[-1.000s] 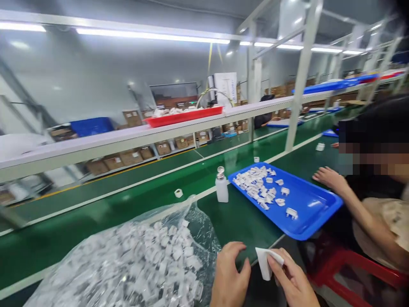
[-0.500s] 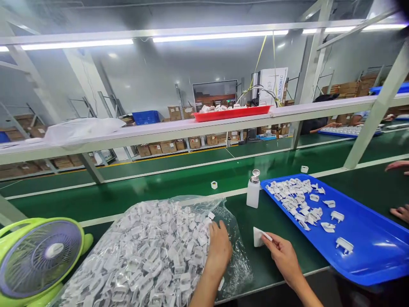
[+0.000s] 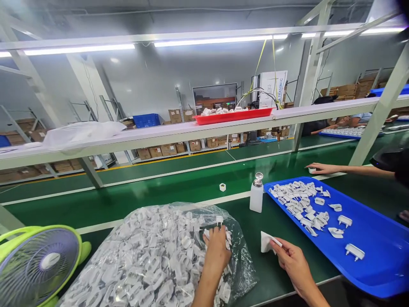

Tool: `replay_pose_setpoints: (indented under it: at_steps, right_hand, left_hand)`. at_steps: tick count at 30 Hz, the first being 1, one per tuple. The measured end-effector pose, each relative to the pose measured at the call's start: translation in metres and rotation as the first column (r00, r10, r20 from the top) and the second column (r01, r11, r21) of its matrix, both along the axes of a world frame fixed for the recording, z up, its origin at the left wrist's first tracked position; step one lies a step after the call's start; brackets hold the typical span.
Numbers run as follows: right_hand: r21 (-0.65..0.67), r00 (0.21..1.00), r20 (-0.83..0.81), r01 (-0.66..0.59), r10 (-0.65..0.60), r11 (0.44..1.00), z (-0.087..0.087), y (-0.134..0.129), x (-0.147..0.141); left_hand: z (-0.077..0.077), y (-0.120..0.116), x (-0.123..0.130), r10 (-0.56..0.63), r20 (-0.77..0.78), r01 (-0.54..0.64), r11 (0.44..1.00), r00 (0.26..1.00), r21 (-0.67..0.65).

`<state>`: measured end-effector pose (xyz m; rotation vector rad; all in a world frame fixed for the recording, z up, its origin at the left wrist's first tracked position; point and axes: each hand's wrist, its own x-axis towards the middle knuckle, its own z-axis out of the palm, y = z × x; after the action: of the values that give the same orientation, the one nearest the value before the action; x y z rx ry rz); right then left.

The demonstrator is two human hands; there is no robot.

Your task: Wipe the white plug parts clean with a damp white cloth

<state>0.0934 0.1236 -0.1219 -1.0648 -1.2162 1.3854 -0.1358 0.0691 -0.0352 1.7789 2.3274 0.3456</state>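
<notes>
I have my left hand (image 3: pixel 217 251) among white parts (image 3: pixel 156 256), grip unclear from here; at its three o'clock, my right hand (image 3: pixel 294 263) pinches a cloth (image 3: pixel 266 242).

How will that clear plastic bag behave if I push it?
The clear plastic bag is probably floppy, given its thin, wrinkled edge. It may resist a push, since many white plug parts fill it. Loosely heaped, they'd likely shift.

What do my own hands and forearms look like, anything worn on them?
Your ungloved left hand and ungloved right hand show no watch or bracelet. The left forearm and right forearm are uncovered down to the picture's edge, with no sleeves in view.
</notes>
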Motion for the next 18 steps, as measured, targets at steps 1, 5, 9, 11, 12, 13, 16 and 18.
replay_pose_setpoints:
  at_steps: [1,5,9,11,12,13,16,18]
  right_hand:
    - [-0.005,1.000,-0.006,0.003,-0.003,1.000,0.000,0.000,0.000]
    - [-0.011,1.000,-0.018,0.011,-0.011,1.000,0.004,0.000,0.001]
    - [-0.002,0.999,-0.010,0.031,-0.031,1.000,0.010,-0.001,0.001]
    - [0.000,0.999,-0.007,0.043,-0.043,0.999,0.011,-0.001,0.000]
    - [0.000,0.999,-0.006,0.049,-0.049,0.999,0.011,-0.001,0.000]
    - [0.001,0.999,-0.007,0.053,-0.053,0.999,0.012,0.000,0.000]
    - [0.003,0.998,-0.014,0.054,-0.054,0.999,0.012,0.001,-0.001]
    - [0.005,0.999,-0.019,0.051,-0.051,0.999,0.013,0.001,-0.001]
  left_hand:
    - [0.001,-0.003,0.000,-0.021,0.026,0.021,1.000,0.999,0.006]
    - [0.000,-0.006,0.002,-0.041,0.106,0.037,0.998,0.994,0.044]
    - [-0.008,-0.004,0.001,-0.078,0.131,0.067,0.994,0.988,0.090]
    - [-0.011,-0.003,-0.001,-0.109,0.121,0.095,0.988,0.987,0.118]
    - [-0.012,-0.004,-0.003,-0.124,0.113,0.109,0.985,0.986,0.134]
    - [-0.013,-0.005,-0.004,-0.140,0.106,0.123,0.981,0.984,0.150]
    - [-0.014,-0.010,-0.008,-0.205,0.090,0.186,0.965,0.975,0.185]
    - [-0.015,-0.014,-0.008,-0.246,0.081,0.226,0.954,0.966,0.198]
